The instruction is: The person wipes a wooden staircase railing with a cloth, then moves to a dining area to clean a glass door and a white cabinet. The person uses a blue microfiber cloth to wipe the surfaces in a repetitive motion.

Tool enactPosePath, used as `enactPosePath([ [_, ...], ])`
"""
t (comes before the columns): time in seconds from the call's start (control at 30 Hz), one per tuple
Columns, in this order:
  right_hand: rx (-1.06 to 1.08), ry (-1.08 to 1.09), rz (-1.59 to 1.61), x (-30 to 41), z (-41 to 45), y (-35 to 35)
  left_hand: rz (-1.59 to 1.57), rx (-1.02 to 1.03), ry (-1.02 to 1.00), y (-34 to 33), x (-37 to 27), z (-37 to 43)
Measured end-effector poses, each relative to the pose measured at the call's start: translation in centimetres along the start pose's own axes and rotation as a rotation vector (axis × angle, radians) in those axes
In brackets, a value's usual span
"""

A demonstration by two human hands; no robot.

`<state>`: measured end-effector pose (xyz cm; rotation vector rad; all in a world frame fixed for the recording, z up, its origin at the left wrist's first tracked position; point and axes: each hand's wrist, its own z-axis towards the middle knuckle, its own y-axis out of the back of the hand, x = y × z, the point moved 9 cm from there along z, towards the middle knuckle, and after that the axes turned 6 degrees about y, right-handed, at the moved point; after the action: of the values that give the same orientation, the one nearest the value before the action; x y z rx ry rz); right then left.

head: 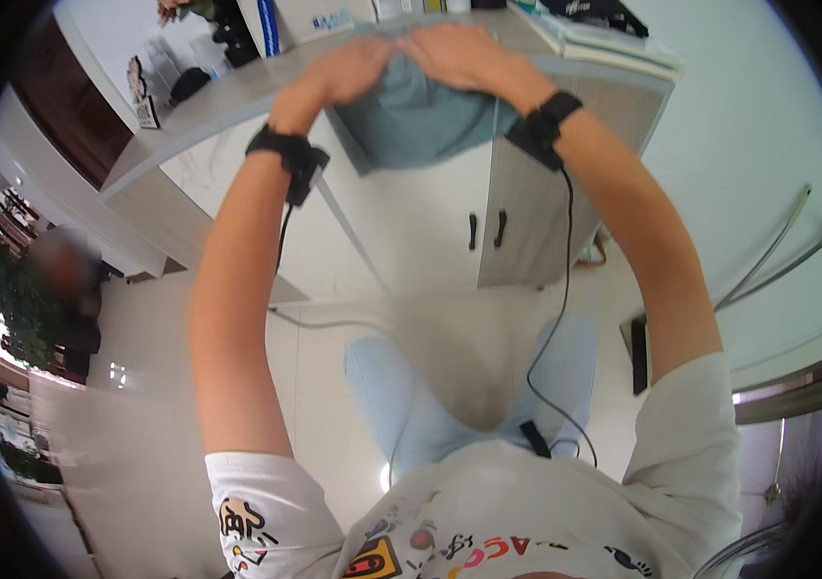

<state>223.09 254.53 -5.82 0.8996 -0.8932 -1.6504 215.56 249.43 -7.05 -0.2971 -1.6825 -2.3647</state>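
Observation:
A grey-blue cloth (418, 127) lies on the countertop's front edge and hangs down over the white cabinet doors. My left hand (353, 69) rests on the cloth's upper left part, blurred, with its fingertips close to those of my right hand (454, 54). The right one lies on the upper right part of the same cloth. Whether the fingers pinch the fabric or only press on it cannot be told. Both wrists carry black strapped devices with cables.
Folders or papers (599, 47) with a black item on top lie at the counter's (251, 83) right. Boxes stand along its back, a small figure stand (144, 108) at the left. Cabinet handles (501, 229) are below. A cable (338, 323) crosses the floor. Another person (70, 282) is far left.

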Motion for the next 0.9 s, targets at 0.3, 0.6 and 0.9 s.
enactPosePath([
  [0.3,-0.258,0.349,-0.156,2.7,-2.6,2.2,-0.141,-0.214,0.115,3.7,0.2,-6.4],
  [0.6,-0.138,0.245,-0.106,2.4,-1.2,1.1,-0.173,-0.208,0.249,3.4,3.4,-8.6],
  [0.9,-0.211,0.28,-0.065,4.2,0.9,0.4,-0.021,-0.084,0.265,3.0,4.3,-8.5],
])
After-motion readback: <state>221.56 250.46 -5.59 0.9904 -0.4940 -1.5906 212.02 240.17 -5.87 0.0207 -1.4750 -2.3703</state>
